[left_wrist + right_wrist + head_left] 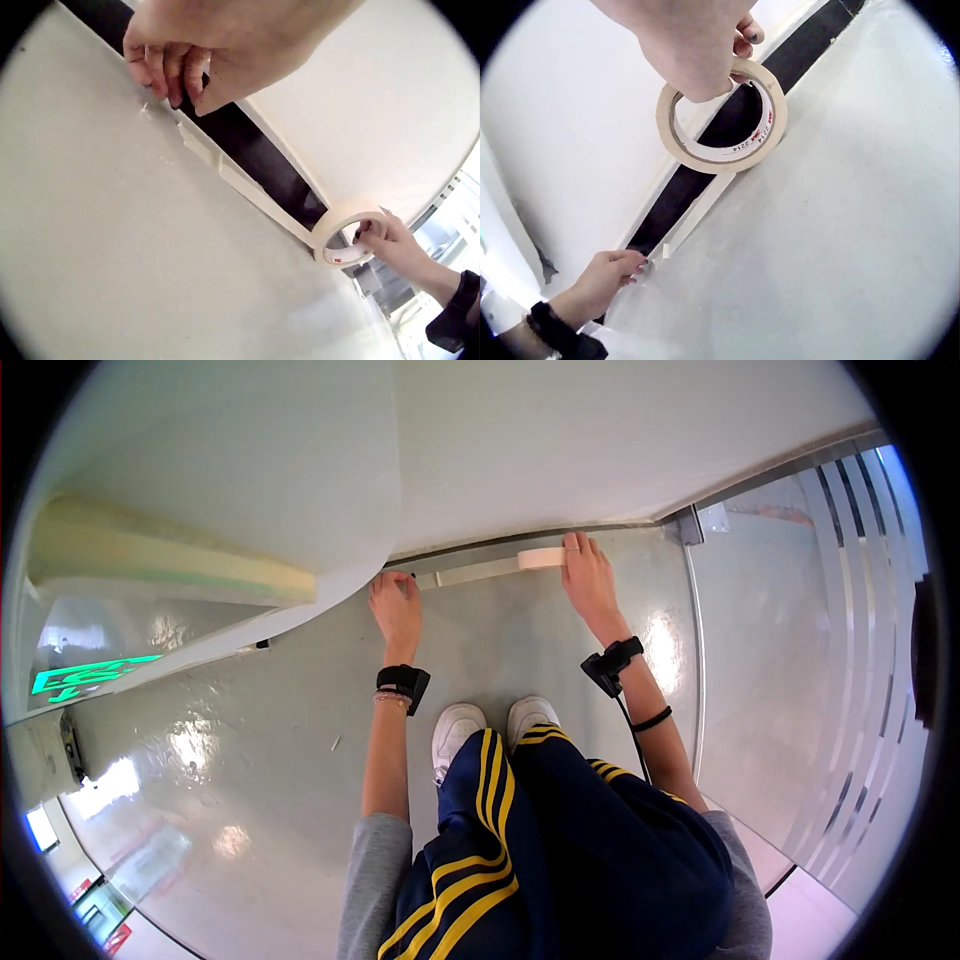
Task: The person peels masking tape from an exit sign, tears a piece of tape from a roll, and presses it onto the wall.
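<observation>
My right hand [590, 582] grips a roll of cream masking tape [712, 167], fingers and thumb through its ring. From the roll a pale tape strip [264, 202] runs along the floor beside the dark gap under the white panel, toward my left hand [396, 608]. That hand is low at the strip's far end, fingers bent and thumb close to them, fingertips right at the floor by the dark gap. Whether it pinches anything I cannot tell. Part of the strip near it shows a small raised fold.
The white panel [560, 440] rises just beyond both hands. Striped glass [790, 580] stands to the right, with a metal fitting [690, 526] at its corner. White shoes [460, 732] are on the shiny grey floor [300, 760]. A green sign [90, 675] shows at far left.
</observation>
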